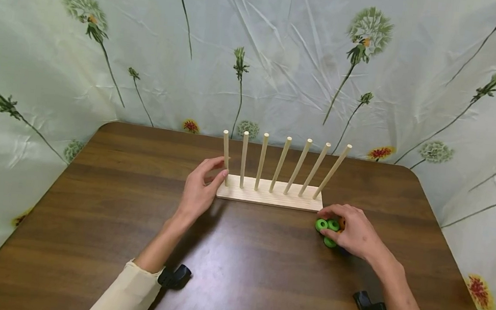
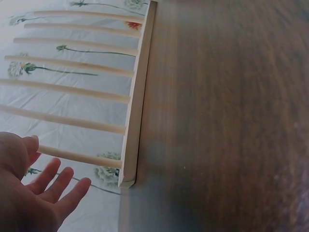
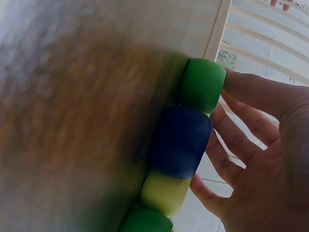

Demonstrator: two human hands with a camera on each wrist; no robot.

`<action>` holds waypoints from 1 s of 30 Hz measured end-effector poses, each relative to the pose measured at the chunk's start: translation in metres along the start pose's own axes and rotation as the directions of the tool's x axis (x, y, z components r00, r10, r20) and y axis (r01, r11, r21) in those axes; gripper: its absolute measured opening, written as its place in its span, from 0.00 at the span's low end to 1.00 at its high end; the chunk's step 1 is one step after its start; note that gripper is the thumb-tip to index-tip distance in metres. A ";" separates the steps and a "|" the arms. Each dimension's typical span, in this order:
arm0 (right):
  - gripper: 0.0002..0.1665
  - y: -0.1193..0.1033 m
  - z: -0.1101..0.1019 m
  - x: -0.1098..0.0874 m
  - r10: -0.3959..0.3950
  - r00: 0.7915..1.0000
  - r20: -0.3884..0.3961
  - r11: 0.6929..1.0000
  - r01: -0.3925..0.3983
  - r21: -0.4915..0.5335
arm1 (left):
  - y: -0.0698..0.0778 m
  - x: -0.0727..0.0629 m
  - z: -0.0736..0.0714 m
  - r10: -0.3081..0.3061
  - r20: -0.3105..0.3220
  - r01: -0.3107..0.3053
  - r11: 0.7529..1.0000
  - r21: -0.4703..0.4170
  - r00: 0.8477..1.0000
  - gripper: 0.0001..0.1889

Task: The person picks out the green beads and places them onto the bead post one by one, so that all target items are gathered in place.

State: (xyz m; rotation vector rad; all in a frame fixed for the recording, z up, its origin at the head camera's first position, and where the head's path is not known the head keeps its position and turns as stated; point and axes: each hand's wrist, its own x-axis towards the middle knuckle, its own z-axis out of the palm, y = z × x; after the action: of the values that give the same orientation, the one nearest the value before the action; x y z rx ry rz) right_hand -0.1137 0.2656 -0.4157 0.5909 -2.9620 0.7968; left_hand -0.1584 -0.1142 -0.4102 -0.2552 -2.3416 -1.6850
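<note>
Standing in wooden base (image 1: 249, 196): pegs (image 1: 280, 165) (seven)

Left hand (image 1: 199, 190) and right hand (image 1: 354, 232) reach forward, well apart.

Right of centre in the head view, the right hand (image 1: 358, 233) hides part of the bead cluster (image 1: 333, 228), leaving its count unclear, while the left hand (image 2: 29, 193), cropped at lower left, covers the nearest peg's (image 2: 82, 157) end, and the right wrist view's bottom edge cuts a green bead (image 3: 147, 222) near blurred tabletop (image 3: 72, 121).
</note>
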 end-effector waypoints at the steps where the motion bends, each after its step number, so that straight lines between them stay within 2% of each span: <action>1: 0.20 0.000 0.000 0.001 0.003 1.000 -0.005 1.000 -0.003 0.006 | 0.000 0.000 0.000 0.003 -0.002 -0.003 1.000 -0.001 1.000 0.18; 8: 0.24 -0.006 -0.002 0.002 0.056 0.997 -0.055 0.996 -0.052 0.071 | 0.000 0.003 0.001 0.014 -0.009 -0.014 1.000 -0.010 1.000 0.17; 15: 0.28 -0.012 0.000 0.005 0.044 0.994 -0.102 0.991 -0.030 0.133 | 0.000 0.004 0.004 0.025 -0.022 -0.026 0.999 -0.046 0.999 0.15; 22: 0.27 -0.014 0.000 0.008 0.018 0.990 -0.138 0.982 0.009 0.191 | 0.000 0.006 0.005 0.025 -0.041 -0.028 0.998 -0.063 0.999 0.14; 25: 0.24 -0.015 0.000 0.010 0.007 0.988 -0.152 0.972 0.028 0.232 | 0.001 0.007 0.005 0.020 -0.062 -0.025 0.998 -0.066 0.998 0.13; 30: 0.20 -0.019 -0.002 0.010 0.015 0.987 -0.163 0.940 0.042 0.339 | 0.003 0.009 0.005 0.018 -0.077 -0.023 0.998 -0.060 0.997 0.13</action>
State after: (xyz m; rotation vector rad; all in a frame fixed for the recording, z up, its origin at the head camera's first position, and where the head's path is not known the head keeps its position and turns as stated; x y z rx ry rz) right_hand -0.1168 0.2480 -0.4037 0.5246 -2.6851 1.3049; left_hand -0.1668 -0.1089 -0.4064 -0.2207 -2.2284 -1.7268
